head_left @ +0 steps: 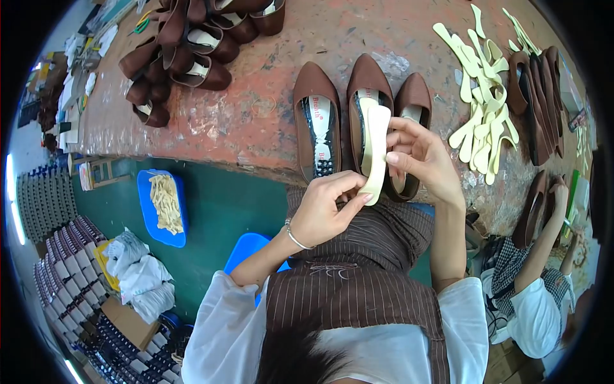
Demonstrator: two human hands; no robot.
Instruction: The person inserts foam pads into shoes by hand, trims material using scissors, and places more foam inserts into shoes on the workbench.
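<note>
A cream insole (377, 150) is held over the middle brown shoe (369, 73). My left hand (329, 205) pinches its lower, heel end between thumb and fingers. At its right edge, my right hand (425, 157) has thumb and fingers closed on the insole. Another brown shoe (314, 83) stands to the left, its printed lining and dark heel part showing. To the right is a third brown shoe (414, 93), partly hidden behind my right hand. The inside of the middle shoe is largely covered by the insole.
Cream insoles (489, 121) lie heaped at the right of the worn red table (256, 128). Brown shoes (204, 70) are piled at upper left. A blue basin (182, 224) stands on the floor. Another person (537, 313) works at far right, holding a shoe.
</note>
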